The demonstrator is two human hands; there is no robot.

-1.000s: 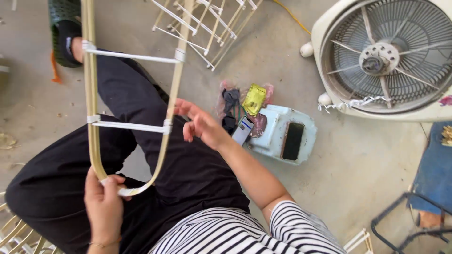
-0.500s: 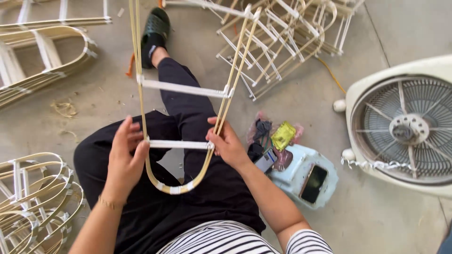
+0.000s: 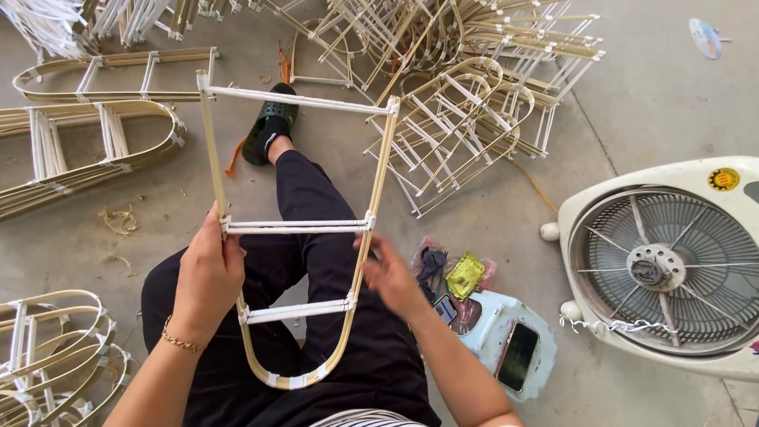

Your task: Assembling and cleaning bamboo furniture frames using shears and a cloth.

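Note:
I hold a U-shaped bamboo frame [image 3: 294, 226] with three white crossbars upright over my lap. My left hand [image 3: 207, 277] grips its left rail just below the middle crossbar. My right hand [image 3: 393, 277] is at the right rail near the middle crossbar, fingers spread and blurred; whether it grips the rail I cannot tell. The frame's curved bottom rests near my thighs, and its open top reaches toward my shoe [image 3: 270, 122].
A heap of similar frames [image 3: 466, 87] lies ahead on the concrete floor, more at the left [image 3: 95, 134] and lower left [image 3: 47, 356]. A white fan [image 3: 656, 269] lies at the right. A pale blue stool [image 3: 506, 340] bears a phone [image 3: 518, 356] and small packets.
The frame has been raised and brought fully into sight, its top crossbar now visible. My left hand moved up the left rail; my right hand stays by the right rail.

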